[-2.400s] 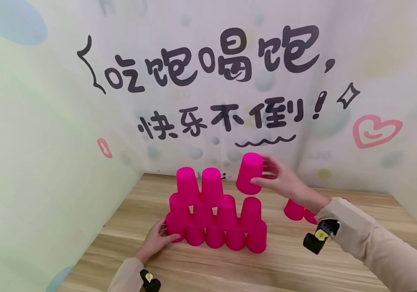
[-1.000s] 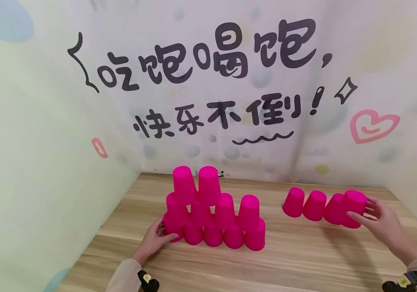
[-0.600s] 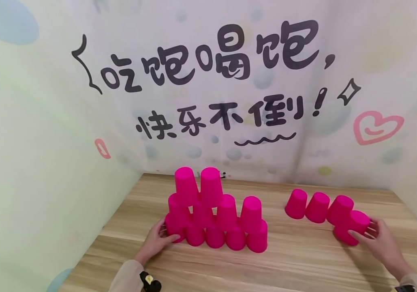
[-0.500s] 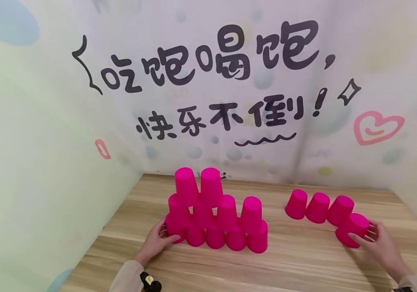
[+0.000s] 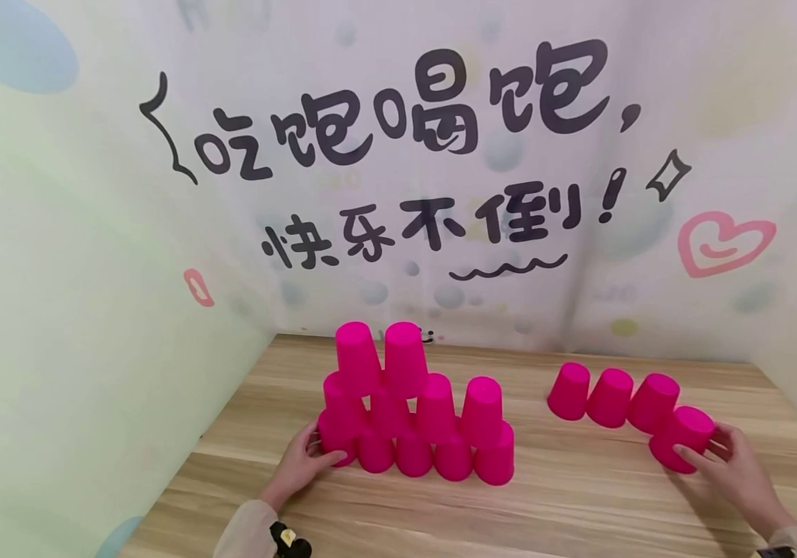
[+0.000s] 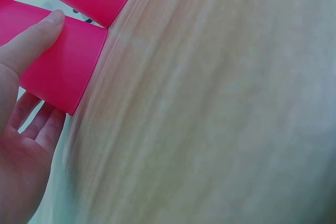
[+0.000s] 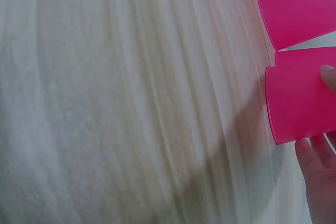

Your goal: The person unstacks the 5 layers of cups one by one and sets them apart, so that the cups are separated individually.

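The right hand (image 5: 738, 473) is clamped on a pink cup (image 5: 681, 434), its thumb on the near side and its fingers round the far side. The cup is upside down, just in front of the last of a row of three pink cups (image 5: 610, 397), also upside down; I cannot tell whether its rim rests on the surface (image 5: 544, 511). The left hand (image 5: 299, 463) curls thumb and fingers round the end cup (image 5: 338, 439) at the bottom left of a stack (image 5: 393, 411). The stack has five cups along the bottom, four above them and two on top, over the left side. It stands well apart from the row. Both wrists wear light sleeves, with a black band (image 5: 291, 540) at the left one. Behind the surface, a pale wall (image 5: 370, 39) carries dark lettering (image 5: 443, 101) and a pink heart (image 5: 688, 252).
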### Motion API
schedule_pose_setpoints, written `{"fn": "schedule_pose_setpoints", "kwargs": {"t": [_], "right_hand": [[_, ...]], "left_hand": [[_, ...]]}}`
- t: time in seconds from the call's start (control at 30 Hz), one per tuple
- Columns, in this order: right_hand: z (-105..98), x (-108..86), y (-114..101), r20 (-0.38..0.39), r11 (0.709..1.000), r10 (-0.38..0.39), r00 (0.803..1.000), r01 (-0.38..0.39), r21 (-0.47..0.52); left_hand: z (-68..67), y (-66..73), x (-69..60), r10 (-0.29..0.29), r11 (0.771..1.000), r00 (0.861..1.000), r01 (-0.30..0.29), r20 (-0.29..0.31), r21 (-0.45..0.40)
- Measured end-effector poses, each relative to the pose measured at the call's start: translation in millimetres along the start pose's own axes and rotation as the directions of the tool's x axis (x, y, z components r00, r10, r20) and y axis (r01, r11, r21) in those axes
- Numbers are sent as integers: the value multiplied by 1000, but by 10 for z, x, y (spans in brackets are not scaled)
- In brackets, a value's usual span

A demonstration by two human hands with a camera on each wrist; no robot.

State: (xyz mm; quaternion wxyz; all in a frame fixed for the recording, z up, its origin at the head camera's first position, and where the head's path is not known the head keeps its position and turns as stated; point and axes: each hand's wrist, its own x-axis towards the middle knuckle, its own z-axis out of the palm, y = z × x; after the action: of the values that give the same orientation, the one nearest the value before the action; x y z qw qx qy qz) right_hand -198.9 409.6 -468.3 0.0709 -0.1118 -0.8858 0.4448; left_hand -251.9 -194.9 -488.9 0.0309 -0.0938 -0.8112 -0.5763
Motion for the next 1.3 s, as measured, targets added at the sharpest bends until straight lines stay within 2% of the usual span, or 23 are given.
{"fn": "schedule_pose_setpoints", "kwargs": {"t": [0.2,0.47,0.7,0.73,0.87,0.93,1.0,1.1,1.23,1.3], "right_hand": [[-28,5,36,4,1000,28,1000,-28,3],[-46,-26,68,30,999,15,999,-14,-33],[-97,-22,150,99,997,12,995,-5,-73],[-115,7,197,107,998,0,994,7,-64],[-193,217,527,40,991,-114,993,117,-67],[-242,328,664,-17,980,-188,982,186,-75],[-295,410,699,-80,967,-243,967,235,-100],[-410,400,395,-88,960,-270,959,260,-105],[-513,200,-335,-48,957,-274,960,268,-111],[-513,113,-634,-45,951,-291,956,284,-123]], "left_hand": [[-3,-4,0,1,1000,1000,-1,6,-6],[-5,-3,2,-12,1000,1000,12,8,-11],[-3,16,-6,12,1000,1000,-12,12,7],[-4,19,-7,9,1000,1000,-9,13,3],[-7,33,-7,0,1000,1000,0,16,-3],[-10,35,-7,-4,1000,1000,4,13,-5],[-13,34,-8,-2,1000,1000,2,10,-5],[-16,35,-9,-15,1000,1000,15,9,-19],[-14,36,-9,-18,999,1000,19,18,-33],[-12,31,-6,-17,999,1000,17,20,-32]]}}
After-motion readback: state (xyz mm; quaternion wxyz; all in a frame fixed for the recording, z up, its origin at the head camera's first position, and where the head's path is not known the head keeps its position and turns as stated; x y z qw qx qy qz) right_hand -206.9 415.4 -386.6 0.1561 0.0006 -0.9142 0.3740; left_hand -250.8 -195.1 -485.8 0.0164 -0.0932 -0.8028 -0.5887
